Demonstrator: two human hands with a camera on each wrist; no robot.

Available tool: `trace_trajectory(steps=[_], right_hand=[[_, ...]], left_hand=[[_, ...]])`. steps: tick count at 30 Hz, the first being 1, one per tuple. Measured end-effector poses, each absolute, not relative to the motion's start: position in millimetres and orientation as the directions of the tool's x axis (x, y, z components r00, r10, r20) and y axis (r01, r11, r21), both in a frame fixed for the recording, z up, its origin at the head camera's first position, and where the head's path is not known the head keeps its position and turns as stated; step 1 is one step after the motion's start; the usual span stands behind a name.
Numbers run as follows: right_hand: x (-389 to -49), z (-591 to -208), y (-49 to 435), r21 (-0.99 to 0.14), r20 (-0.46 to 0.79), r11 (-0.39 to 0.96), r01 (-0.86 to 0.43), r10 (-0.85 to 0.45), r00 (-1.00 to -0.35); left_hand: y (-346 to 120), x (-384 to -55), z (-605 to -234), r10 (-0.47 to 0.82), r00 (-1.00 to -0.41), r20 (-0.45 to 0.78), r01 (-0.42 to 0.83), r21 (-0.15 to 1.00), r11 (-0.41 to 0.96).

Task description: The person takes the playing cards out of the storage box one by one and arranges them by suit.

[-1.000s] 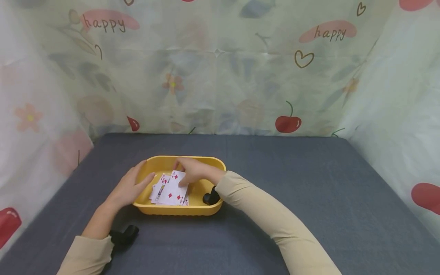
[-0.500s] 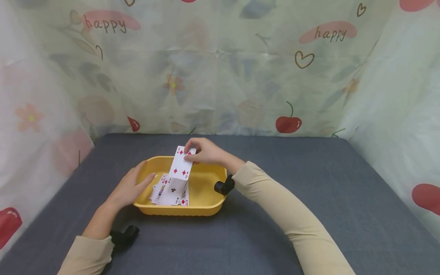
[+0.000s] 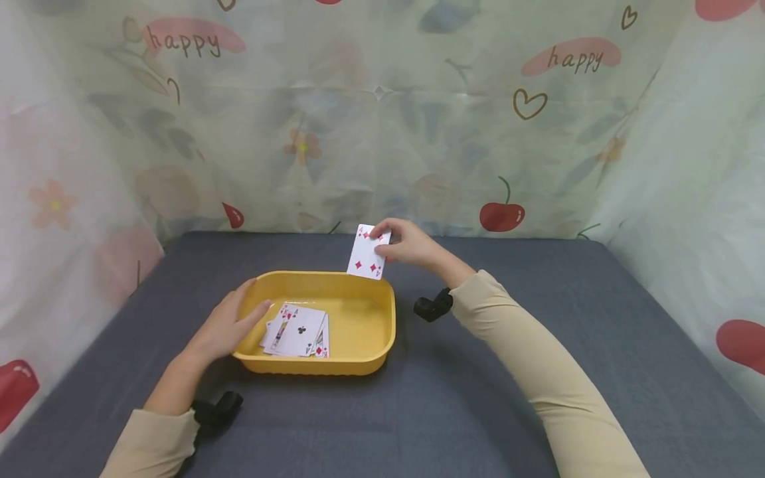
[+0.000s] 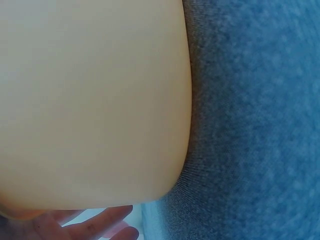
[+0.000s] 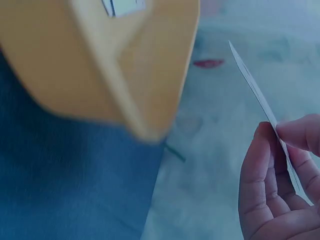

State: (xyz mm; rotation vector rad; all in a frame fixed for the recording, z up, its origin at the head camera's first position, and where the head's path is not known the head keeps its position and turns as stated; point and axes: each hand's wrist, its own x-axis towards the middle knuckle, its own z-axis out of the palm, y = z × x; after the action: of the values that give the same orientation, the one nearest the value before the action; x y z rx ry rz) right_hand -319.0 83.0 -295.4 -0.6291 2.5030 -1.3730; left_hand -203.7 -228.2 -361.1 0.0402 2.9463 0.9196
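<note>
In the head view my right hand (image 3: pixel 412 243) pinches a playing card (image 3: pixel 362 255) with red diamonds between thumb and fingers, above the far right rim of a yellow tray (image 3: pixel 358 325). The right wrist view shows the card (image 5: pixel 252 82) nearly edge-on between the thumb and fingers. At the tray's left end lies my left hand (image 3: pixel 224 323), its fingers extended along the rim and the thumb reaching over the inside. A small overlapping pile of playing cards (image 3: pixel 301 332) lies in the tray's left half, an ace of clubs on top.
Dark grey cloth (image 3: pixel 508 332) covers the table around the tray. Patterned curtains (image 3: pixel 376 133) enclose the back and both sides. A black wrist camera (image 3: pixel 433 305) hangs under the right wrist, another wrist camera (image 3: pixel 221 408) by the left.
My right hand has lifted the diamonds card off the pile and carried it up and right, past the tray's far rim, uncovering the ace of clubs. The left hand has stayed put.
</note>
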Motion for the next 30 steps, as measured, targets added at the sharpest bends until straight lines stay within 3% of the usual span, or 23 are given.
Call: trace_trajectory(steps=[15, 30], right_hand=[[-346.9, -324.4, 134.1, -0.852, 0.017, 0.508, -0.124, -0.210, -0.977], [-367.5, -364.7, 129.5, -0.720, -0.055, 0.691, -0.064, -0.149, -0.987]], left_hand=[[-228.3, -203.5, -360.8, 0.046, -0.998, -0.036, 0.017, 0.578, 0.816], [-229.1, -203.6, -361.7, 0.036, -0.998, -0.045, 0.003, 0.585, 0.811]])
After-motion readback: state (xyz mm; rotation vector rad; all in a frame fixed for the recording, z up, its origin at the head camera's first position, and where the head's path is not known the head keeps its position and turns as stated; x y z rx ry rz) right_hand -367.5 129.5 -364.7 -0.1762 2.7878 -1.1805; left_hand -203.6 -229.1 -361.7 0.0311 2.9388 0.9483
